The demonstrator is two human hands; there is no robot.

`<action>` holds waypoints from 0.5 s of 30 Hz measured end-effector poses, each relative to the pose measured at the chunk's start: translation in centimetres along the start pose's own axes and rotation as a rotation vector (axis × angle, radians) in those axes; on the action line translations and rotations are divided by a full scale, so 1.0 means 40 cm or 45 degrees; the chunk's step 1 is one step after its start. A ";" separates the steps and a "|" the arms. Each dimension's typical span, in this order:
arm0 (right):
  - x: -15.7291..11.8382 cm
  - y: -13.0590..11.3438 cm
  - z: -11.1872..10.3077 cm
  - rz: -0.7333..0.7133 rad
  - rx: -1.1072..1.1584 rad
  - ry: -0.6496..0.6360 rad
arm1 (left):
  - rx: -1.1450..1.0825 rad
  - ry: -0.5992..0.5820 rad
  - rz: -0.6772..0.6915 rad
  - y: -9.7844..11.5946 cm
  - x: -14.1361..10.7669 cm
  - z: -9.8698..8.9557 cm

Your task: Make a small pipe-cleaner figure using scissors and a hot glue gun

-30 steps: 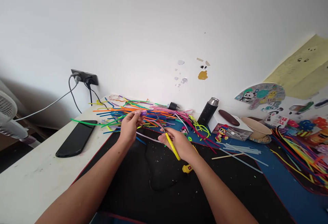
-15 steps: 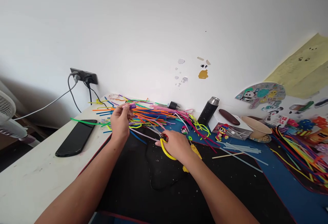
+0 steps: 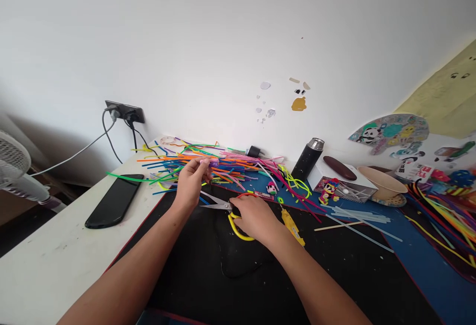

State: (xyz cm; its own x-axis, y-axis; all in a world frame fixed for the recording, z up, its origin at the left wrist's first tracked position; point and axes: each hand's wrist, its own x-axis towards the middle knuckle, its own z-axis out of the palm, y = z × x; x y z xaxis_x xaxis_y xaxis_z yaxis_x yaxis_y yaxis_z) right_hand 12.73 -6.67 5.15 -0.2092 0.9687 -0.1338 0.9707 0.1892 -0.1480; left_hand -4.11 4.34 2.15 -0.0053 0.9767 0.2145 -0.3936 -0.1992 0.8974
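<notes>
My left hand (image 3: pixel 193 179) pinches a small purple piece (image 3: pixel 213 163) above the pile of colourful pipe cleaners (image 3: pixel 238 164). Lower and to the right, my right hand (image 3: pixel 255 216) grips scissors (image 3: pixel 225 206) with red and yellow handles. Their blades are spread and point left, below my left hand. A yellow glue gun (image 3: pixel 292 227) lies on the black mat (image 3: pixel 193 270), just right of my right hand. Near the pile's front right sits a small pink and white figure (image 3: pixel 271 188).
A black phone (image 3: pixel 114 201) lies at left on the white table (image 3: pixel 44 260). Farther right are a black bottle (image 3: pixel 308 159), a white box (image 3: pixel 349 186), a colourful figure (image 3: pixel 329 191), clear glue sticks (image 3: pixel 360 214), a bowl (image 3: pixel 383 181) and more pipe cleaners (image 3: pixel 446 216).
My left hand has moved right with the purple piece. The scissors have swung out, their spread blades now in plain view. The camera view has shifted slightly.
</notes>
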 end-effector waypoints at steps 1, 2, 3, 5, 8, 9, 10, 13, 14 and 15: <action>-0.008 0.006 0.002 -0.017 0.031 -0.007 | 0.008 -0.023 -0.021 0.001 -0.004 0.004; -0.015 0.012 0.004 -0.028 0.063 -0.013 | 0.023 -0.048 -0.038 0.002 -0.008 0.008; -0.019 0.018 0.007 -0.038 0.091 -0.015 | 0.041 -0.072 -0.051 0.002 -0.013 0.013; -0.022 0.027 0.013 -0.044 0.122 -0.001 | 0.076 -0.121 -0.065 0.002 -0.022 0.022; -0.013 0.029 0.019 -0.016 0.117 0.055 | 0.128 -0.190 -0.070 0.000 -0.034 0.031; -0.010 0.029 0.020 -0.005 0.116 0.077 | 0.143 -0.211 -0.073 -0.001 -0.037 0.033; -0.007 0.028 0.020 0.003 0.121 0.099 | 0.157 -0.228 -0.078 -0.001 -0.039 0.033; -0.008 0.026 0.024 -0.021 0.161 0.130 | 0.170 -0.258 -0.099 -0.003 -0.043 0.033; -0.009 0.026 0.025 -0.036 0.167 0.125 | 0.171 -0.262 -0.102 -0.003 -0.043 0.034; -0.009 0.025 0.027 -0.050 0.162 0.119 | 0.173 -0.266 -0.100 -0.003 -0.044 0.034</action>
State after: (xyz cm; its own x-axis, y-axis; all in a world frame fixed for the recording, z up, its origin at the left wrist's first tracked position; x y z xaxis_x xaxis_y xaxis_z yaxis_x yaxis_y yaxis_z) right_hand 13.67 -7.01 3.97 -0.2289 0.9728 -0.0347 0.9379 0.2109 -0.2753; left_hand -2.79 2.53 2.18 0.2156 0.9549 0.2043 -0.2578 -0.1461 0.9551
